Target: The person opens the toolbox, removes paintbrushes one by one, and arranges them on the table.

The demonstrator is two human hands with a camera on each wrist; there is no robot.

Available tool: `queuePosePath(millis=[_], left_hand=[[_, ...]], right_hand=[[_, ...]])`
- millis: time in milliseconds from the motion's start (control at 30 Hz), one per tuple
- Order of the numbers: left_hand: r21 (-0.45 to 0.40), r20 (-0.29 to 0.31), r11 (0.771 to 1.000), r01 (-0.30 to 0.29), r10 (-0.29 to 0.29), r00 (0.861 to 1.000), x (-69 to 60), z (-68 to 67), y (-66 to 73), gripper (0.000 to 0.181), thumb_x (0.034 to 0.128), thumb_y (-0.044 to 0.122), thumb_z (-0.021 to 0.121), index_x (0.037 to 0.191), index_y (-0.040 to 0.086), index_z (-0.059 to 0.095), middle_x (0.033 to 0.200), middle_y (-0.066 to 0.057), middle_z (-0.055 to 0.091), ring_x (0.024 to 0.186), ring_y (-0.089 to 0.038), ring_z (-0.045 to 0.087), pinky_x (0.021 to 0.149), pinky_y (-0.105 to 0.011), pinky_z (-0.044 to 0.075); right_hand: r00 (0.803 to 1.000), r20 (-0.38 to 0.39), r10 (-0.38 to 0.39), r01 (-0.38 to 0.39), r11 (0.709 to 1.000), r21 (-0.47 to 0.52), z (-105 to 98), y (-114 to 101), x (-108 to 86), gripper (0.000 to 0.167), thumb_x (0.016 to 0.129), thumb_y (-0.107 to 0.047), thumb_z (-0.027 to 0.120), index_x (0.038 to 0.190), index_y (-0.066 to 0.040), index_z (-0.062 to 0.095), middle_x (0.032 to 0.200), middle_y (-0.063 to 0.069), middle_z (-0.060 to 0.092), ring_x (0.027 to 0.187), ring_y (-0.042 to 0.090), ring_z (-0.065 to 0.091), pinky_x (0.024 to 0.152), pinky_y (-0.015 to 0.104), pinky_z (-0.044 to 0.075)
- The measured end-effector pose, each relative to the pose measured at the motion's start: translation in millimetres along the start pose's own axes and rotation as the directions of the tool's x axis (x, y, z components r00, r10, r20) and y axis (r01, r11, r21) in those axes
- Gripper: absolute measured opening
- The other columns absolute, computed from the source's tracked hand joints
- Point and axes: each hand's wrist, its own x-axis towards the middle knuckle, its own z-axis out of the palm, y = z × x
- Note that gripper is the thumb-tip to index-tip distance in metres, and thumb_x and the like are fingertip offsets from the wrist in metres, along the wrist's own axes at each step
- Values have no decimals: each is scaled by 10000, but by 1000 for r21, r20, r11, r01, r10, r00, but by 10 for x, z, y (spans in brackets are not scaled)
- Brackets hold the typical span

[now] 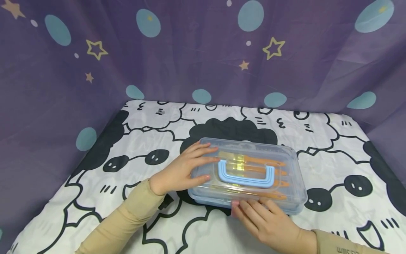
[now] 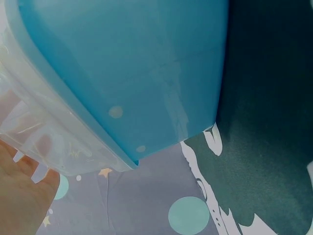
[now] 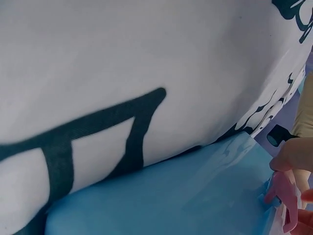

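Observation:
A box [image 1: 203, 190] with a clear lid, blue base and blue handle [image 1: 247, 181] lies on the patterned cloth; orange-handled brushes [image 1: 263, 161] show through the lid. My left hand [image 1: 182, 169] rests on the lid's left end with its fingers spread. At the front side, my right hand [image 1: 269, 222] has its fingers and thumb at a pink latch [image 1: 235, 208]. In the right wrist view the thumb touches the pink latch [image 3: 283, 200] beside the blue base [image 3: 161, 205]. The left wrist view shows the blue base [image 2: 146, 73] and part of my left hand [image 2: 24, 196].
Black-and-white cartoon cloth [image 1: 152, 141] covers the table. A purple curtain [image 1: 196, 53] with stars and blue ovals hangs behind and at both sides. A small black object [image 1: 166, 202] is by the left wrist.

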Motion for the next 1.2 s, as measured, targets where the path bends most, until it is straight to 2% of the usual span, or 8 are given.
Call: queuePosePath(millis=[200, 433, 767, 1200], left_hand=[[-6, -1, 1000, 1, -1, 1000, -1, 6, -1, 451, 891, 305, 627, 1311, 151, 574, 1452, -73, 448, 1381, -271, 331, 1166, -506, 184], [-7, -1, 1000, -2, 2, 1000, 5, 4, -9, 451, 892, 306, 625, 1312, 152, 572, 1454, -72, 445, 1381, -270, 330, 1165, -506, 185], [-4, 8, 1000, 4, -4, 1000, -4, -3, -1, 447, 902, 308, 614, 1319, 154, 564, 1461, -68, 436, 1384, -269, 325, 1171, -490, 180], [-1, 7, 1000, -8, 8, 1000, -4, -5, 0, 443, 944, 381, 552, 1324, 154, 559, 1462, -73, 433, 1384, -273, 324, 1174, -482, 178]], right_hand=[[999, -9, -34, 34, 999, -7, -9, -3, -2, 314, 999, -65, 319, 1125, -80, 606, 1037, 110, 663, 936, 214, 622, 739, 341, 472], [1000, -25, -18, 19, 999, 26, 0, 3, 17, 323, 1009, -71, 310, 1081, -96, 624, 979, 78, 630, 849, 232, 592, 717, 359, 470], [998, -58, -17, 20, 999, 50, -14, 59, 61, 327, 1012, -49, 312, 1065, -72, 634, 935, 52, 612, 717, 190, 516, 626, 305, 416], [999, 3, -41, 41, 998, 56, 9, 65, -4, 329, 1026, -61, 325, 1126, -45, 638, 954, 54, 614, 767, 188, 531, 675, 309, 424]])
